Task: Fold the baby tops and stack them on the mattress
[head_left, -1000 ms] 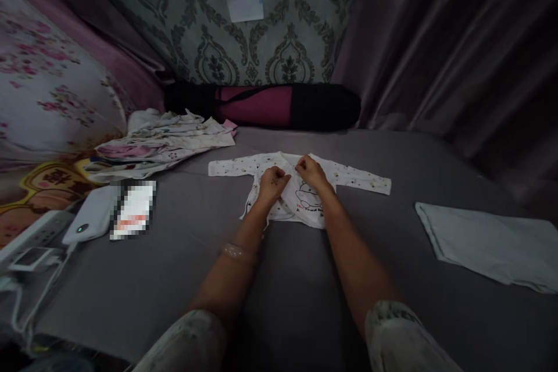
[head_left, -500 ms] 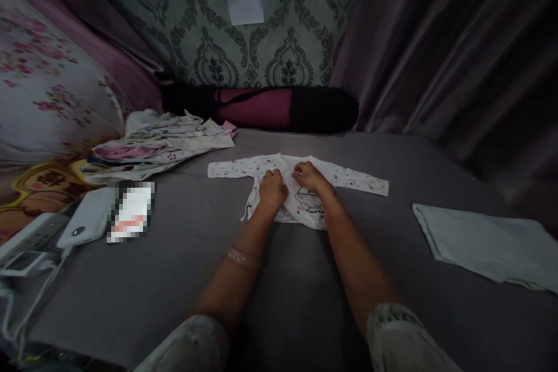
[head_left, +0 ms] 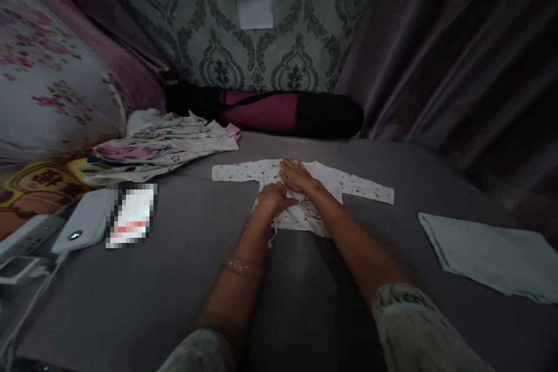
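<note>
A small white long-sleeved baby shirt [head_left: 326, 177] with tiny prints and a line drawing on its front lies spread out, sleeves stretched to both sides. My right hand [head_left: 296, 175] rests flat on the upper chest, fingers straight. Just below and to its left, my left hand [head_left: 272, 199] presses on the front panel, its thumb stretched out to the right and its fingers partly bent. A thin tie string [head_left: 272, 235] hangs past the bottom hem near my left wrist. My forearms cover part of the drawing and the lower edge.
A pile of clothes [head_left: 165, 148] lies at the back left, and a folded pale cloth [head_left: 492, 256] at the right. A white power bank [head_left: 89, 221] with a cable and a power strip [head_left: 32, 235] sit at the left. A black and maroon long bag [head_left: 261, 111] lies along the wall.
My right hand has gone from pinching the shirt's front to lying flat on the chest. My left hand has moved slightly down, its thumb now spread. A tie string now shows below the hem.
</note>
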### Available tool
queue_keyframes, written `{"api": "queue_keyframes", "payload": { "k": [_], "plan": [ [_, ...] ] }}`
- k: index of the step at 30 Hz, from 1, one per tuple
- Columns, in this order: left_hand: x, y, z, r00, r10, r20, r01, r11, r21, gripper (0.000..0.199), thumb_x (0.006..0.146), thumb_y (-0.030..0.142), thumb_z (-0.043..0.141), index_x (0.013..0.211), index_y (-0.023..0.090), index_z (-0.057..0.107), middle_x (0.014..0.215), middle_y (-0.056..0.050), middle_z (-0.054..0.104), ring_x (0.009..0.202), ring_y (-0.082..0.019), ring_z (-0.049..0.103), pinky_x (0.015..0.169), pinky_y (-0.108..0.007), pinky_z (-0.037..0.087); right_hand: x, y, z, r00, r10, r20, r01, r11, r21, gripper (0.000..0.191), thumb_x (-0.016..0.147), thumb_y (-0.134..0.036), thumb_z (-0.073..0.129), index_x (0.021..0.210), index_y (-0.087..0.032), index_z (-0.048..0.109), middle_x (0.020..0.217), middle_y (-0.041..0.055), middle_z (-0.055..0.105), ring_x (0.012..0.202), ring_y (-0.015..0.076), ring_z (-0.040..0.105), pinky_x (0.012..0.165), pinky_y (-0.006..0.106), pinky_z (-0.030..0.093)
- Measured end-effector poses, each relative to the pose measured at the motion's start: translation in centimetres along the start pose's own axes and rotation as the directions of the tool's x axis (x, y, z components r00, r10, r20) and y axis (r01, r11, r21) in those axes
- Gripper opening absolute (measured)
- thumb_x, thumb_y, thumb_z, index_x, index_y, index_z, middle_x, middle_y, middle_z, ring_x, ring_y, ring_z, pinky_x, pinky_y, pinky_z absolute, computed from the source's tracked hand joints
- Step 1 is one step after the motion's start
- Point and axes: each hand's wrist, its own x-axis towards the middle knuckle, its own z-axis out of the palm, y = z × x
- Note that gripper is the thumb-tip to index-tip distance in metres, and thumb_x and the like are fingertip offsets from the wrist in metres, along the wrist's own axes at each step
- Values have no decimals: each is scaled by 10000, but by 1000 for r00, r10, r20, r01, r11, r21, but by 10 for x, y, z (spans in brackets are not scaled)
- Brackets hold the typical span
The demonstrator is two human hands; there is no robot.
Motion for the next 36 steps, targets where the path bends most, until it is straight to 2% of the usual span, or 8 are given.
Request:
{"api": "queue_keyframes", "payload": {
  "k": [8, 14, 18, 21, 24, 27, 31, 36],
  "plan": [
    [3, -5, -1, 995, 77, 69, -85, 990, 114, 663, 672, 632, 721, 1128, 159, 637, 1232, -179, 656, 1201, -335, 582, 918, -340, 481, 10, 13, 28, 991, 34, -126, -29, 999, 42, 615, 1019, -383, 198, 1535, -54, 259, 1615, 127, 209, 1496, 226, 147, 1210, 421, 95],
    [-8, -5, -14, 987, 91, 132, -107, 987, 120, 583, 653, 533, 778, 1078, 159, 639, 1162, -148, 677, 1106, -298, 627, 850, -303, 498, 9, 15, 23, 987, 42, -154, -17, 988, 156, 600, 1019, -395, 221, 1523, -81, 308, 1603, 116, 258, 1490, 209, 179, 1213, 392, 103],
    [-11, -4, -15, 990, 138, 8, -138, 986, 91, 463, 772, 486, 687, 1098, 163, 628, 1242, -144, 631, 1172, -291, 589, 932, -343, 475, -4, 32, 9, 959, 150, -241, -88, 964, 251, 611, 1017, -380, 172, 1531, -66, 271, 1605, 125, 249, 1483, 193, 201, 1203, 358, 171],
    [-10, -1, -10, 954, 282, -104, -273, 957, 98, 525, 820, 467, 636, 1249, 172, 561, 1413, -144, 517, 1326, -296, 467, 1070, -404, 386, -25, 51, 5, 920, 264, -289, -211, 956, 203, 616, 1008, -368, 184, 1525, -43, 266, 1601, 151, 246, 1487, 244, 181, 1204, 435, 158],
    [-5, 2, -2, 924, 378, 61, -382, 921, 77, 869, 732, 508, 709, 1453, 165, 367, 1593, -158, 271, 1469, -297, 250, 1167, -401, 263, -47, 65, 10, 910, 346, -230, -326, 938, 121, 646, 1010, -408, 174, 1519, -22, 267, 1598, 171, 241, 1488, 273, 168, 1205, 466, 126],
    [1, 0, 2, 907, 360, 218, -381, 922, 62, 1088, 649, 570, 733, 1524, 152, 239, 1636, -156, 74, 1505, -305, 101, 1202, -392, 178, -57, 72, 20, 912, 364, -189, -363, 931, 38, 664, 1009, -431, 182, 1515, -10, 272, 1599, 177, 233, 1489, 276, 160, 1205, 457, 114],
    [8, -7, 3, 892, 374, 255, -402, 914, 63, 1178, 604, 609, 721, 1546, 142, 187, 1641, -140, 10, 1511, -284, 64, 1209, -344, 141, -58, 75, 27, 916, 323, -239, -331, 944, 8, 665, 1006, -437, 191, 1503, -9, 300, 1589, 185, 258, 1480, 279, 185, 1200, 468, 123],
    [9, -11, 4, 885, 386, 258, -423, 900, 105, 1194, 604, 649, 690, 1551, 155, 156, 1644, -128, -7, 1510, -287, 63, 1207, -350, 146, -70, 70, 20, 911, 283, -299, -281, 958, 54, 614, 1008, -390, 176, 1508, -56, 299, 1585, 166, 283, 1477, 253, 208, 1202, 477, 97]
  ]
}}
